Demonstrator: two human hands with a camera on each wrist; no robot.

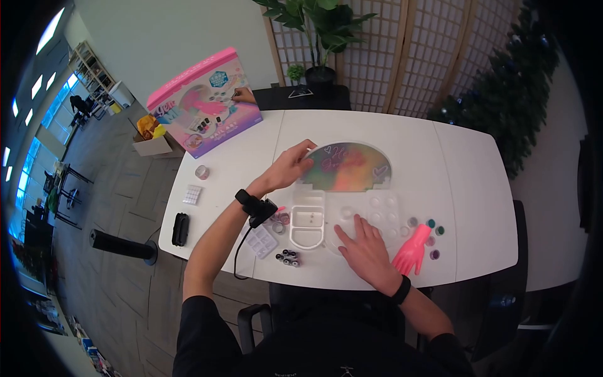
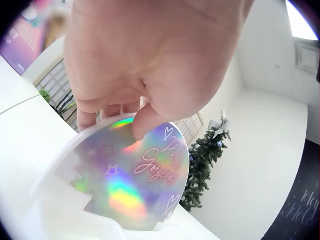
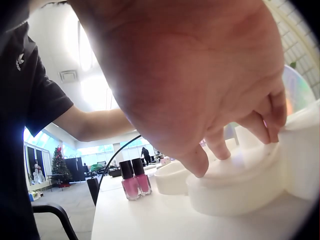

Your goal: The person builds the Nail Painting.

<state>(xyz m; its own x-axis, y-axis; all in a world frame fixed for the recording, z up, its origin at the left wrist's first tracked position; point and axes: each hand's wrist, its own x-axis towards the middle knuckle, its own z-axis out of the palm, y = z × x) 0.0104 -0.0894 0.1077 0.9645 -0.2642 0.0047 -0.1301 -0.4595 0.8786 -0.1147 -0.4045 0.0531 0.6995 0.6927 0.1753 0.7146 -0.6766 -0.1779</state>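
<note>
My left hand holds the upper left rim of a half-round holographic panel. In the left wrist view the thumb lies on the shiny face of the panel, marked "Hello Gorgeous", and the fingers go behind it. The panel stands upright at the back of a white compartment tray. My right hand rests with spread fingers on the right part of that tray; in the right wrist view the fingertips touch the top of its rounded white wall. A pink model hand lies beside the right wrist.
Small nail polish bottles stand in front of the tray, near a clear plastic insert. Several little pots sit around the pink hand. A printed box stands at the back left. A black case lies near the left edge.
</note>
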